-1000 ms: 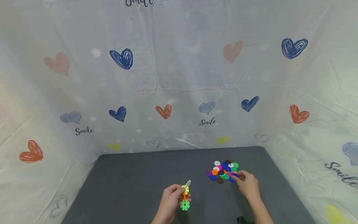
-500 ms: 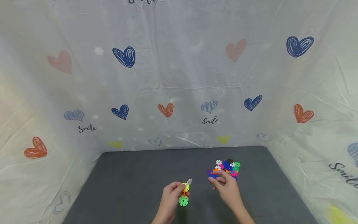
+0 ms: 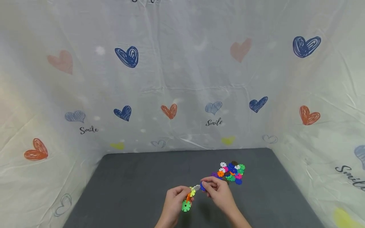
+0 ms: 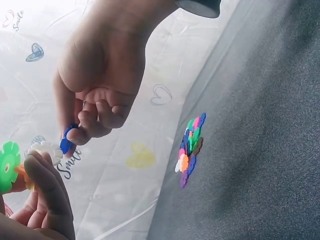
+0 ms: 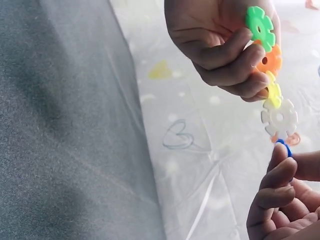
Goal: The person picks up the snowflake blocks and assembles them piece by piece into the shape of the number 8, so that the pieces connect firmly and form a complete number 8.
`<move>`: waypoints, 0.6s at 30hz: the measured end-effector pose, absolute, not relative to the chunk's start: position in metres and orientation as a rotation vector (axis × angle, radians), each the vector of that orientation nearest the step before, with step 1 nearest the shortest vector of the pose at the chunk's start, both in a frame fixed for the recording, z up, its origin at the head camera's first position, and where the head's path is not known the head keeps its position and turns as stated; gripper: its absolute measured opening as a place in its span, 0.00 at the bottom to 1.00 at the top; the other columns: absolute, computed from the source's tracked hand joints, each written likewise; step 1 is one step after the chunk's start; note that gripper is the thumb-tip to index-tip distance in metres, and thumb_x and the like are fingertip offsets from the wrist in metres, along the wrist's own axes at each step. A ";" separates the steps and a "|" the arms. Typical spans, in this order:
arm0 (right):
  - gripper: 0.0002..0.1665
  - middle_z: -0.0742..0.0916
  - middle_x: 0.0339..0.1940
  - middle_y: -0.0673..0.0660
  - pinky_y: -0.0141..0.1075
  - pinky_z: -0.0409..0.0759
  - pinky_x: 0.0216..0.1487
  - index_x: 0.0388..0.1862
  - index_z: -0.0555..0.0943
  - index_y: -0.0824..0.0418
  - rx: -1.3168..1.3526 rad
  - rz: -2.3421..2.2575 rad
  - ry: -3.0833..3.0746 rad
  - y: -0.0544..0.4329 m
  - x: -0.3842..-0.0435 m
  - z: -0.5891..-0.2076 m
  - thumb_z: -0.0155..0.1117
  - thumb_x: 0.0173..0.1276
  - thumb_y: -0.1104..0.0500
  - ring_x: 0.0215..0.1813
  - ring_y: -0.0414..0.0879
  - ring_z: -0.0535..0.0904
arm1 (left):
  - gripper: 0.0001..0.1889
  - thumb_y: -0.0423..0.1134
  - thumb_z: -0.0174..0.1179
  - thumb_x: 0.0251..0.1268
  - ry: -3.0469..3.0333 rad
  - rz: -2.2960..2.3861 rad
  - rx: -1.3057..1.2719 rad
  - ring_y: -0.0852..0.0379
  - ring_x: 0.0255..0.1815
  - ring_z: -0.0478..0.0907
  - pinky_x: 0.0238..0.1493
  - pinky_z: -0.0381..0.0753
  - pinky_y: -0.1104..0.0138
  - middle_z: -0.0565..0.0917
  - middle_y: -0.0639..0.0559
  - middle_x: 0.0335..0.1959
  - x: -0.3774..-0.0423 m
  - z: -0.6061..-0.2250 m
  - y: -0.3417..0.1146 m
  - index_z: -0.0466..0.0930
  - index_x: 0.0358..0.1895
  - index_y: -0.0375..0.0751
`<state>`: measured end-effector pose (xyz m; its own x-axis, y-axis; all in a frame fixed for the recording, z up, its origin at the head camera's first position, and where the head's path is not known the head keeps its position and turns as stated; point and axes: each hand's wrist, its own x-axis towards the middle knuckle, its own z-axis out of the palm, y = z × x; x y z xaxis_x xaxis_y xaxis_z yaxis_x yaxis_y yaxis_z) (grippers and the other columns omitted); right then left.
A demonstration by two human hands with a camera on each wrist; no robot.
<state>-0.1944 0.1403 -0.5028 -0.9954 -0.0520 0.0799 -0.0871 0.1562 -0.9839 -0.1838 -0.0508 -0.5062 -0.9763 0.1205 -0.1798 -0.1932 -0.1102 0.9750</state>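
Observation:
My left hand (image 3: 174, 200) pinches a short chain of notched plastic discs above the table. In the right wrist view the chain runs from a green disc (image 5: 260, 29) through an orange disc (image 5: 269, 61) and a yellow disc (image 5: 274, 92) to a white disc (image 5: 280, 118) at its end. Between thumb and fingers, my right hand (image 3: 219, 193) pinches a blue disc (image 3: 203, 186). The blue disc's edge is right at the white disc's rim, and fingers cover part of it. The left fingers hide some of the yellow and orange discs.
Loose notched discs (image 3: 232, 170) in several colours lie in a flat pile at the right of the dark grey table (image 3: 137, 183). A pale curtain (image 3: 182, 69) with printed hearts hangs behind and beside the table.
My right hand has taken a blue disc from the pile and brought it left to the chain's white end. My left hand keeps its grip, with the chain tilted slightly to the right.

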 end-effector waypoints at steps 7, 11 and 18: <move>0.11 0.87 0.27 0.59 0.34 0.83 0.30 0.44 0.87 0.62 0.120 2.020 -2.356 0.139 -0.192 -0.502 0.67 0.71 0.56 0.24 0.41 0.78 | 0.14 0.40 0.63 0.69 1.951 2.210 -0.057 0.61 0.19 0.78 0.23 0.79 0.71 0.84 0.51 0.22 -0.181 -0.507 -0.051 0.85 0.38 0.29; 0.10 0.86 0.26 0.61 0.33 0.82 0.28 0.44 0.88 0.61 0.125 2.017 -2.331 0.138 -0.193 -0.502 0.67 0.71 0.55 0.24 0.40 0.78 | 0.14 0.40 0.64 0.69 1.991 2.218 -0.015 0.61 0.19 0.78 0.22 0.78 0.72 0.84 0.50 0.22 -0.180 -0.507 -0.051 0.84 0.38 0.27; 0.09 0.85 0.25 0.58 0.31 0.79 0.26 0.44 0.87 0.60 0.119 2.025 -2.267 0.137 -0.190 -0.504 0.66 0.72 0.57 0.24 0.40 0.77 | 0.16 0.42 0.65 0.69 2.050 2.197 0.014 0.61 0.18 0.78 0.21 0.78 0.72 0.85 0.47 0.23 -0.177 -0.504 -0.050 0.84 0.38 0.28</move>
